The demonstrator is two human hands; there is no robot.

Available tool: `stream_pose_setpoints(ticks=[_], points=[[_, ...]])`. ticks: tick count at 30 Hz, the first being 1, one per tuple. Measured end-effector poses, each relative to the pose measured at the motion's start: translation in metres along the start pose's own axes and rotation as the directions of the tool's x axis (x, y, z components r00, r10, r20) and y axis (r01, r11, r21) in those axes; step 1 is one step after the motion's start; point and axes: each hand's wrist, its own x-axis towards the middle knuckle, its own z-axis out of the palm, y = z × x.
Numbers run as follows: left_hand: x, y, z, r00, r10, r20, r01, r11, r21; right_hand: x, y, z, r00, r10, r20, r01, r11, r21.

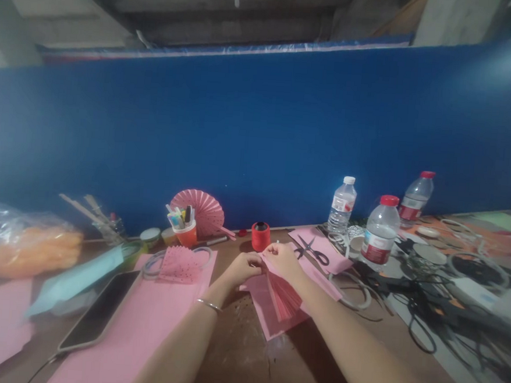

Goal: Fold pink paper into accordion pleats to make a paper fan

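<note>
My left hand (245, 266) and my right hand (282, 259) meet over the brown table and pinch the top of a pleated pink paper strip (283, 297). The folded pleats hang down from my fingers onto a flat pink sheet (260, 300). Both hands are closed on the paper. A bracelet sits on my left wrist. A red thread spool (260, 236) stands just behind my hands. Black scissors (311, 251) lie on another pink sheet to the right.
A finished pink paper fan (201, 210), an orange pen cup (186, 231) and a phone (98, 316) sit to the left. Three water bottles, e.g. (378, 234), cables (427, 297) and wire rings lie at right. A blue partition (259, 133) backs the table.
</note>
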Motion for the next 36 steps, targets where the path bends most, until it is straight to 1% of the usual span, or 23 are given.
stream_pose_setpoints(ticks=[7, 11, 16, 25, 31, 36], points=[[-0.001, -0.013, 0.004, 0.988, -0.136, -0.080, 0.135, 0.991, -0.015, -0.004, 0.004, 0.010, 0.998, 0.009, -0.055, -0.005, 0.998, 0.069], [-0.003, -0.016, 0.004, 0.973, -0.174, -0.148, 0.174, 0.985, -0.013, -0.007, 0.004, 0.013, 0.995, 0.010, -0.098, 0.001, 0.994, 0.110], [-0.002, -0.018, 0.004, 0.960, -0.186, -0.211, 0.188, 0.982, -0.013, -0.008, 0.004, 0.012, 0.996, 0.015, -0.087, -0.001, 0.988, 0.155], [-0.004, -0.015, 0.008, 0.939, -0.234, -0.251, 0.214, 0.971, -0.104, -0.006, 0.005, 0.013, 0.995, 0.046, -0.089, -0.027, 0.977, 0.210], [-0.004, -0.013, 0.010, 0.928, -0.271, -0.257, 0.229, 0.956, -0.184, -0.006, 0.003, 0.012, 0.994, 0.056, -0.091, -0.035, 0.974, 0.224], [-0.004, -0.015, 0.011, 0.931, -0.270, -0.244, 0.208, 0.945, -0.252, -0.007, 0.002, 0.011, 0.991, 0.056, -0.121, -0.028, 0.975, 0.221]])
